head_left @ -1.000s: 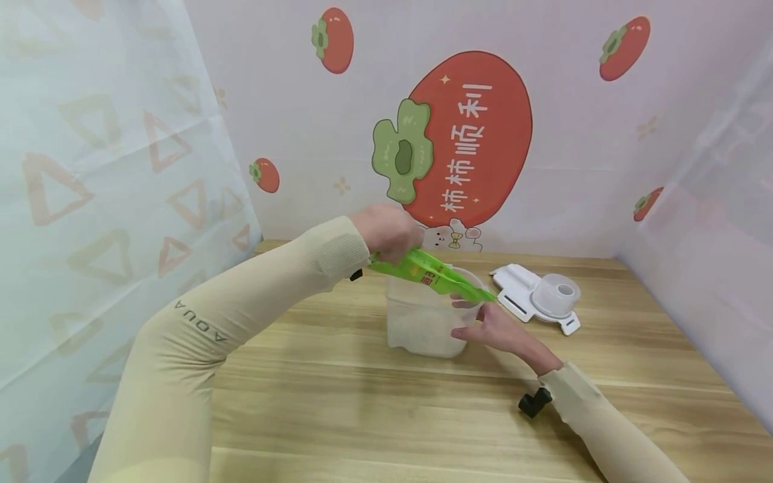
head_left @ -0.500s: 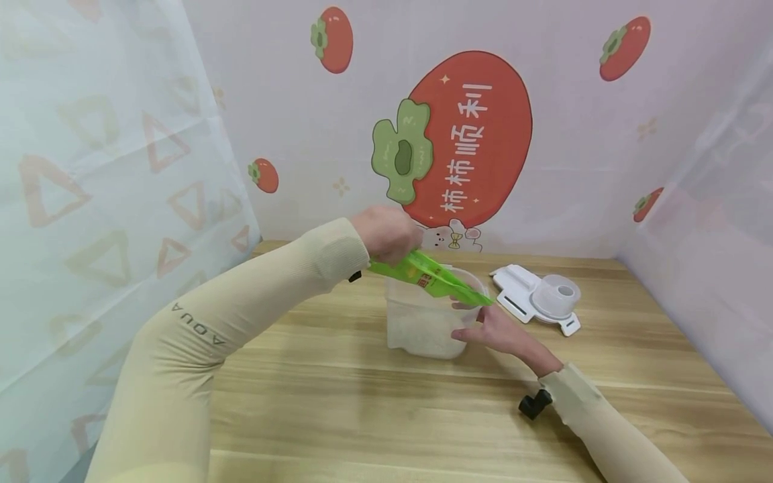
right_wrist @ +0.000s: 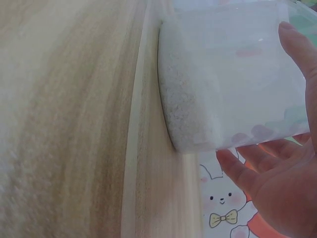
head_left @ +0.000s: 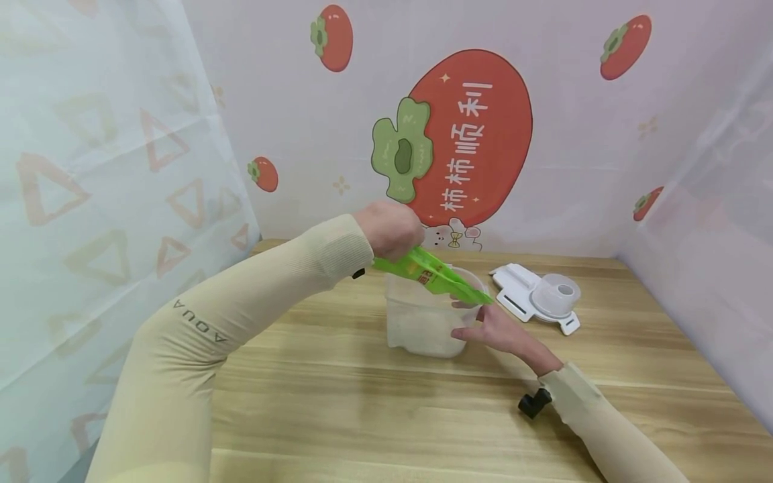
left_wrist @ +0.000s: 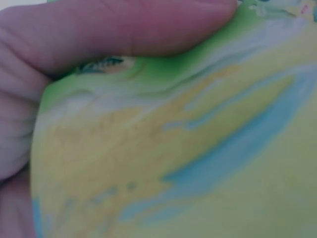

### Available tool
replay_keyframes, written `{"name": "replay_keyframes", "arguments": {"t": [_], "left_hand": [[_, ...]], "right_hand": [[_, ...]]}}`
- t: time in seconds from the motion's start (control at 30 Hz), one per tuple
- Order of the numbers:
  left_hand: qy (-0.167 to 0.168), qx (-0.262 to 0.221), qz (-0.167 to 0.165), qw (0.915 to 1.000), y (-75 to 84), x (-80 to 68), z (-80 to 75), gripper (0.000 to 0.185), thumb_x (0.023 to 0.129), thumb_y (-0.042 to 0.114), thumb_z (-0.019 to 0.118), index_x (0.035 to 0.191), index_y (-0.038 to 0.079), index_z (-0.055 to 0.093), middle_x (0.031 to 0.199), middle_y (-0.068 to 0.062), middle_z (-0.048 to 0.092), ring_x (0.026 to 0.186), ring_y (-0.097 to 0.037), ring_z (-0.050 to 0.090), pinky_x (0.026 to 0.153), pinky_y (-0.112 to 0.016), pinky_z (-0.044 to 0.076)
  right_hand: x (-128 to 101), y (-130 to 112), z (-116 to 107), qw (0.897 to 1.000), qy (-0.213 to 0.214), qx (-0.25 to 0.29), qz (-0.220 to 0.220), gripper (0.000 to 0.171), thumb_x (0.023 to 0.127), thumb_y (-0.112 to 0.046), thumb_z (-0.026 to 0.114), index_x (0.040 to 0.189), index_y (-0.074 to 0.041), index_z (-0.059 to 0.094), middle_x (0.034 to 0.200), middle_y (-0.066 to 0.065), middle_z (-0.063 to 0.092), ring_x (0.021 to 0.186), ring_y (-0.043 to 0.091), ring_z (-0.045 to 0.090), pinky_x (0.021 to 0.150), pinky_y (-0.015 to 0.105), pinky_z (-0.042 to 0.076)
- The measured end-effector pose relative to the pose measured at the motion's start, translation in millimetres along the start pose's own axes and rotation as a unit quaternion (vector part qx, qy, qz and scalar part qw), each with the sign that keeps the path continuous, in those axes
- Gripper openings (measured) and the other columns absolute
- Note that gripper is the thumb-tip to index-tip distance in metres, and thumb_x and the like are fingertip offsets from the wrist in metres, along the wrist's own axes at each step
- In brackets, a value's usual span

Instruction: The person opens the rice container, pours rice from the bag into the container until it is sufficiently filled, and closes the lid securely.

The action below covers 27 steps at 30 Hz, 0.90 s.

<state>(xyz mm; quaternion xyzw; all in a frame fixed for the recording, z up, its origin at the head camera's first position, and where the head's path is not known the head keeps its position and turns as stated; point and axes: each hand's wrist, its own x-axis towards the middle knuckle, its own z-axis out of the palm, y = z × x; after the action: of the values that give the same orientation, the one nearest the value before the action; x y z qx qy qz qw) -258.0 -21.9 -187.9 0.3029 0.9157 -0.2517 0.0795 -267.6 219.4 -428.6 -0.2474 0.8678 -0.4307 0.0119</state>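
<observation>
A clear plastic container [head_left: 423,322] stands on the wooden table [head_left: 338,396], with white grains [right_wrist: 185,114] lying in its bottom. My left hand [head_left: 391,231] grips the upper end of a green bag [head_left: 431,275] and holds it tilted over the container's mouth. The left wrist view shows only my fingers [left_wrist: 124,29] curled round the bag [left_wrist: 188,148]. My right hand [head_left: 492,325] holds the container's right side, thumb on the wall [right_wrist: 297,64] and fingers [right_wrist: 247,168] spread round it.
A white lid with a round cap [head_left: 540,298] lies on the table to the right of the container. Printed cloth walls [head_left: 471,134] close in the back and both sides. A small black piece [head_left: 534,402] sits at my right wrist.
The green bag's upper end and my left hand have risen very slightly. The right hand and the container have stayed in place.
</observation>
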Motion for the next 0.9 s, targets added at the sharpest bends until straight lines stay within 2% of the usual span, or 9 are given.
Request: {"name": "replay_keyframes", "arguments": {"t": [0.2, 0.4, 0.67, 0.9], "left_hand": [[-0.012, -0.002, -0.007, 0.9999, 1.9, -0.7, -2.6, 0.014, 0.092, 0.013, 0.064, 0.105, 0.017, 0.067, 0.093, 0.0, 0.06, 0.086, -0.017, 0.051, 0.073, -0.025, 0.045], [0.01, 0.008, 0.006, 0.9999, 1.7, -1.7, -1.3, 0.015, 0.093, 0.014, 0.062, 0.107, 0.017, 0.067, 0.094, 0.001, 0.06, 0.085, -0.017, 0.051, 0.077, -0.026, 0.047], [0.021, 0.046, 0.021, 0.9985, 2.0, -1.1, -1.8, 0.015, 0.091, 0.01, 0.062, 0.103, 0.015, 0.068, 0.088, 0.0, 0.056, 0.082, -0.017, 0.049, 0.077, -0.026, 0.048], [0.067, 0.035, 0.022, 0.9969, 0.5, -4.2, -0.7, 0.015, 0.095, 0.012, 0.058, 0.103, 0.012, 0.071, 0.092, 0.0, 0.062, 0.081, -0.016, 0.048, 0.084, -0.028, 0.053]], "right_hand": [[0.9, 1.4, 0.8, 1.0, -0.003, 0.018, -0.002, 0.077, 0.079, -0.026, 0.082, 0.143, -0.015, 0.041, 0.133, 0.014, 0.06, 0.12, 0.032, 0.058, 0.098, 0.054, 0.049], [1.3, 0.7, -0.5, 1.0, -0.01, 0.028, -0.003, 0.077, 0.081, -0.025, 0.081, 0.143, -0.005, 0.041, 0.136, 0.019, 0.058, 0.122, 0.037, 0.058, 0.098, 0.057, 0.049], [2.0, 1.1, -0.6, 0.999, -0.017, 0.045, -0.009, 0.076, 0.081, -0.021, 0.081, 0.143, -0.003, 0.04, 0.137, 0.02, 0.057, 0.124, 0.038, 0.056, 0.1, 0.057, 0.048], [2.1, 0.7, -0.1, 0.998, -0.013, 0.06, -0.024, 0.077, 0.081, -0.017, 0.08, 0.143, -0.005, 0.038, 0.137, 0.023, 0.055, 0.125, 0.041, 0.054, 0.101, 0.059, 0.046]]}}
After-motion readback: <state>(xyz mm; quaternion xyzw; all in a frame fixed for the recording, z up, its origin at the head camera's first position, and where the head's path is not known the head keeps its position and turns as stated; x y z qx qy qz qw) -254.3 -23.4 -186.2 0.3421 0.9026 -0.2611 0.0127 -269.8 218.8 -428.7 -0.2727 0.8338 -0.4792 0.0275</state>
